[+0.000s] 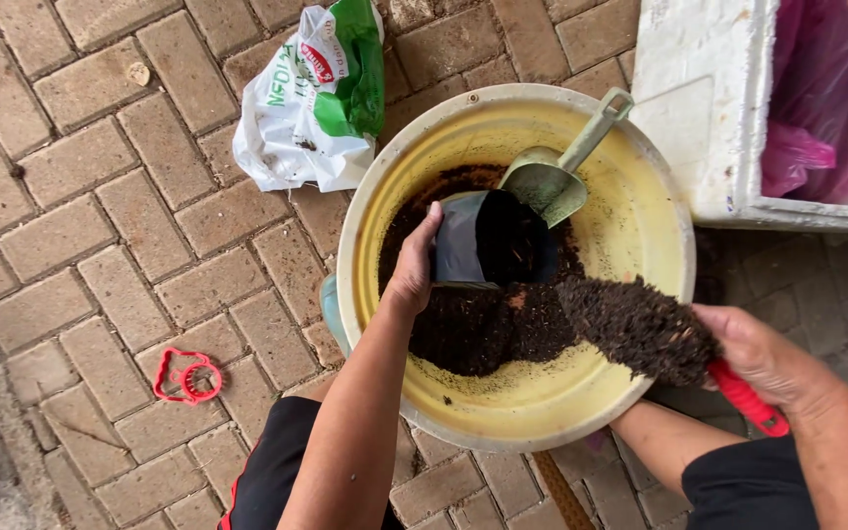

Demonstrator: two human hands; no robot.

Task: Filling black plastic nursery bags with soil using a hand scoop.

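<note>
Filling step is on, I'd say: left hand (pixel 412 267) pinches the rim of a black grow bag (pixel 488 245), holding its mouth open over the soil (pixel 483 324) in the middle of the yellow basin (pixel 640 186). Right hand (pixel 763 358) is closed around a red-handled trowel (pixel 640 329), heaped with soil, at about 4 o'clock from the bag. Next move probably needs a steady tip into the opening without spilling. A green scoop (pixel 552 182) rests at 1 o'clock, a white-green sack (pixel 316 98) lies at 11 on the paving (pixel 100 216).
</note>
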